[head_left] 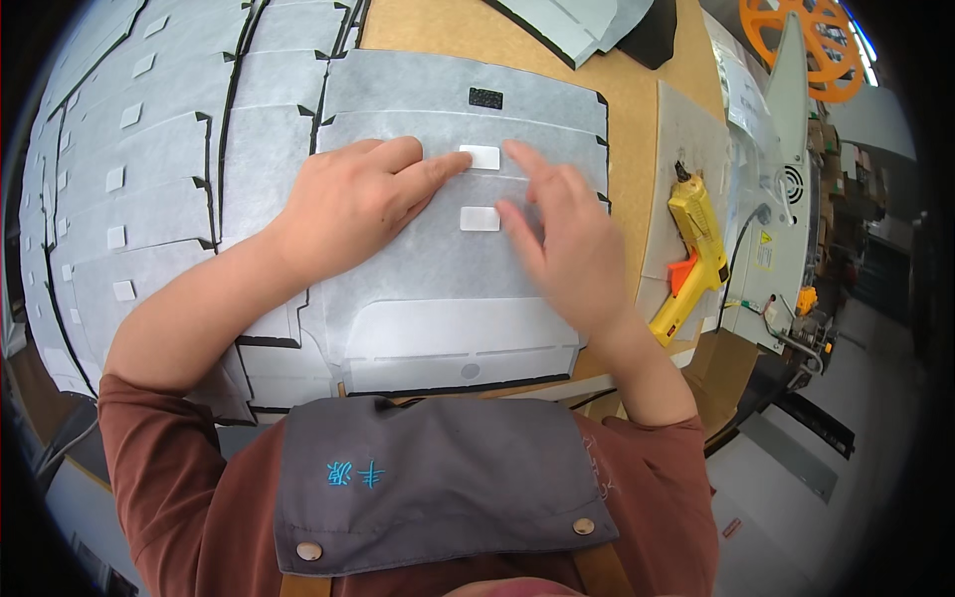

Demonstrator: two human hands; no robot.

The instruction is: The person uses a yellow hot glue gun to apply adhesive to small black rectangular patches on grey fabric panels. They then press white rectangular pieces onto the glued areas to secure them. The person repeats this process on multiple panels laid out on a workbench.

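Note:
A grey felt-like sheet [398,249] with dark edges lies flat before me, bearing two white rectangular patches, one above the other. My left hand [358,204] reaches in palm down, its index fingertip touching the left end of the upper white patch [484,157] while other fingers are bent. On the other side, my right hand [567,234] is open with fingers apart and slightly blurred. Its index finger hovers by the upper patch's right end, and the thumb is close to the lower white patch [479,219]. A black textured patch [485,99] sits farther up the sheet.
Overlapping grey sheets [149,149] with small white patches cover the table's left side. A yellow glue gun [699,239] with an orange trigger lies on a pale board [676,129] at right. Behind it stand a machine [771,229] and an orange reel [806,45].

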